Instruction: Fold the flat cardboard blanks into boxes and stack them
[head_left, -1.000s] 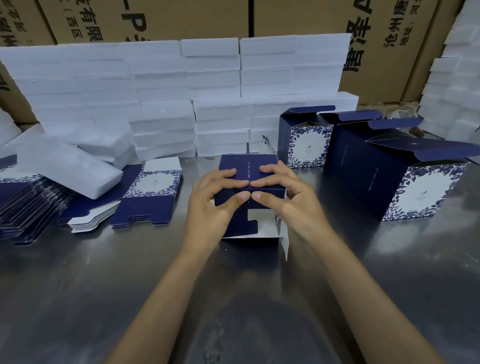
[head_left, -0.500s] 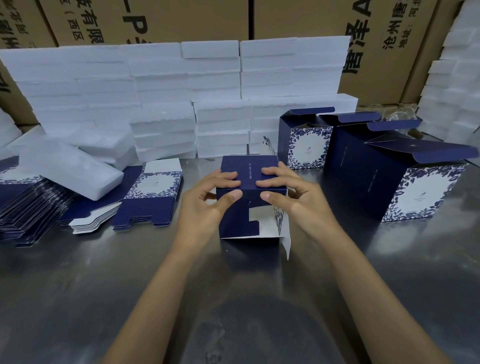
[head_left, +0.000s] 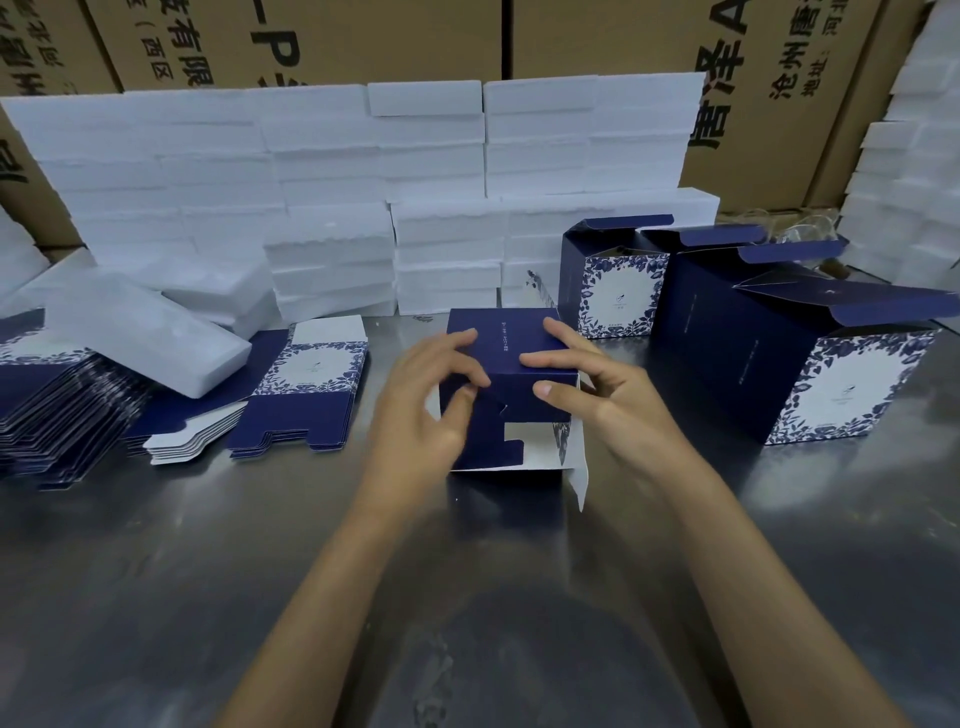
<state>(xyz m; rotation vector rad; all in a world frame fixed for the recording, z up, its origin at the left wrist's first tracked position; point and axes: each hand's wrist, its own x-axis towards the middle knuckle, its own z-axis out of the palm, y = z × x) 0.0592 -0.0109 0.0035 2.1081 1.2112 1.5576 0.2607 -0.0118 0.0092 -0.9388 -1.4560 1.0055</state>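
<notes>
Half-formed navy cardboard box (head_left: 511, 395) lying on its side on the steel table (head_left: 208, 597), between the stack of flat navy blanks (head_left: 306, 395) and three erected navy boxes (head_left: 810, 353). Left hand (head_left: 421, 410), fingers curled, pinches the near end flap; right hand (head_left: 597, 389) holds the top edge between loosely bent fingers and thumb. Risks: the interlocking flaps may miss their slot and crease; the loose right flap (head_left: 579, 478) may snag or spring open.

You are viewing dim, cool overhead light: soft glare on the steel table (head_left: 156, 597), white foam blocks (head_left: 322, 156) nearly overexposed, left hand (head_left: 421, 410) perhaps motion-blurred, and edges bowed by wide-angle distortion.
</notes>
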